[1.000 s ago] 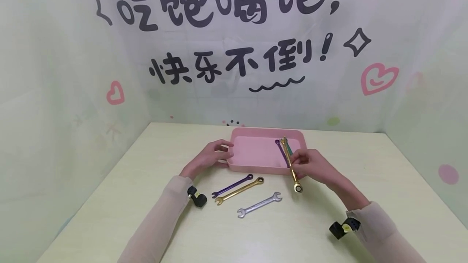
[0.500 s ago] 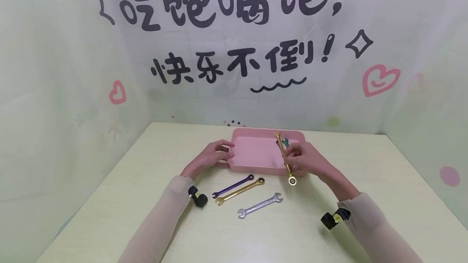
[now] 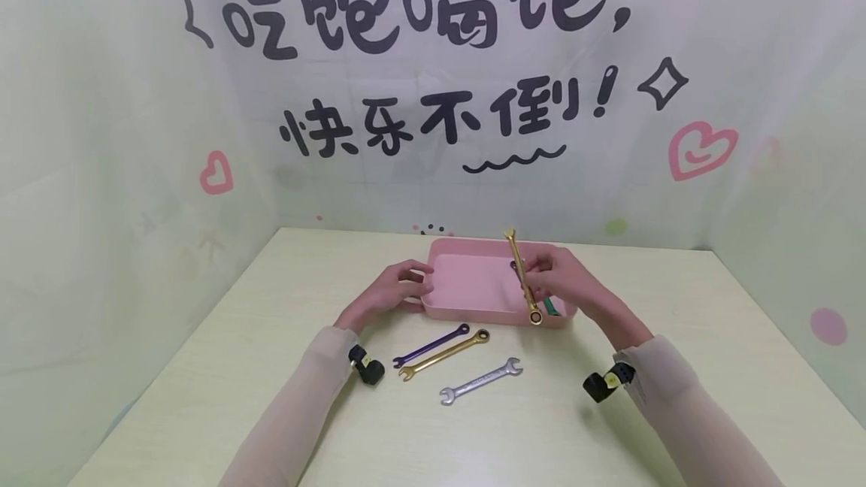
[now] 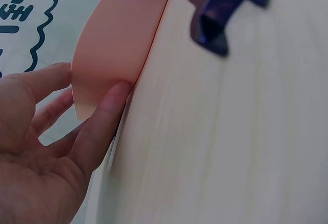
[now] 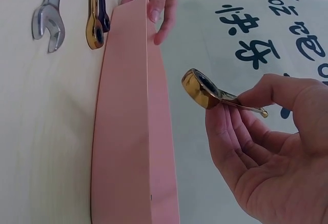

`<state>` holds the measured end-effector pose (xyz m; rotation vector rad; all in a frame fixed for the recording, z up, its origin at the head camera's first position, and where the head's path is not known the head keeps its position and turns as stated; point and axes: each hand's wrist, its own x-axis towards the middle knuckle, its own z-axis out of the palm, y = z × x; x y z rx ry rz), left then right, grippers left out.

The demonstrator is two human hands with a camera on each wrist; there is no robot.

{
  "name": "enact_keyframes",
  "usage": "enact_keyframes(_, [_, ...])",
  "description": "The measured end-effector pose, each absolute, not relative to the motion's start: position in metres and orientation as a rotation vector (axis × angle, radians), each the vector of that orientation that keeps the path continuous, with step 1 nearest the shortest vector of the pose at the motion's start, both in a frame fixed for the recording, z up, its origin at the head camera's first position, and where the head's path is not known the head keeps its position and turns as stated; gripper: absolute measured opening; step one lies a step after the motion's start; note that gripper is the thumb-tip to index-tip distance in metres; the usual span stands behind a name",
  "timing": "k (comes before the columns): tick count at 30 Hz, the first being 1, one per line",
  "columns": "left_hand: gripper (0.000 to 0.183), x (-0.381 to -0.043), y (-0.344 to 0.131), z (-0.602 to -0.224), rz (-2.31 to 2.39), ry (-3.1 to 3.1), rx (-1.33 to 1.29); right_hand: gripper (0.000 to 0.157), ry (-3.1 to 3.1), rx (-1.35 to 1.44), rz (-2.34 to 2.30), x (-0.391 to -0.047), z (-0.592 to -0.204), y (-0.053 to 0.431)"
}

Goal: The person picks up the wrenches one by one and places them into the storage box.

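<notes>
My right hand (image 3: pixel 560 275) pinches a gold ratcheting combination wrench (image 3: pixel 519 265) between thumb and fingers over the right part of a pink tray (image 3: pixel 473 316). Its ring end (image 5: pixel 202 88) points toward me and its open end points to the back wall. Inside the tray, partly hidden by the hand, are a purple wrench (image 3: pixel 514 267) and a green wrench (image 3: pixel 550 307). My left hand (image 3: pixel 389 288) holds the tray's left end, with the thumb (image 4: pixel 113 101) against the outer wall and fingertips at the rim.
In front of the tray lie a purple wrench (image 3: pixel 433 344), a gold ratcheting wrench (image 3: pixel 443 355) and a silver open-end wrench (image 3: pixel 482 382). Behind the table (image 3: pixel 325 261) hangs a printed cloth (image 3: pixel 419 194). Each wrist wears a small black camera.
My right hand has carried the gold wrench left and farther back over the tray. The green wrench in the tray now shows nearer the front wall. My left hand stays at the tray's end.
</notes>
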<state>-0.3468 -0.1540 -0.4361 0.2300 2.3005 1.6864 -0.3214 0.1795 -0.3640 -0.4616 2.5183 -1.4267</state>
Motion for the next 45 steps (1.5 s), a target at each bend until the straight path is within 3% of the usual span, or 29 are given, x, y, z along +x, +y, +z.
enact_keyframes(11, [0.046, -0.349, -0.154, -0.436, 1.679, 2.307, 0.236, 0.032, 2.535, -0.415, -1.383, -0.336, -0.361, 0.178])
enact_keyframes(45, [0.047, -0.348, -0.154, -0.435, 1.691, 2.289, 0.225, 0.031, 2.501, -0.231, -1.149, -0.385, -0.359, 0.157])
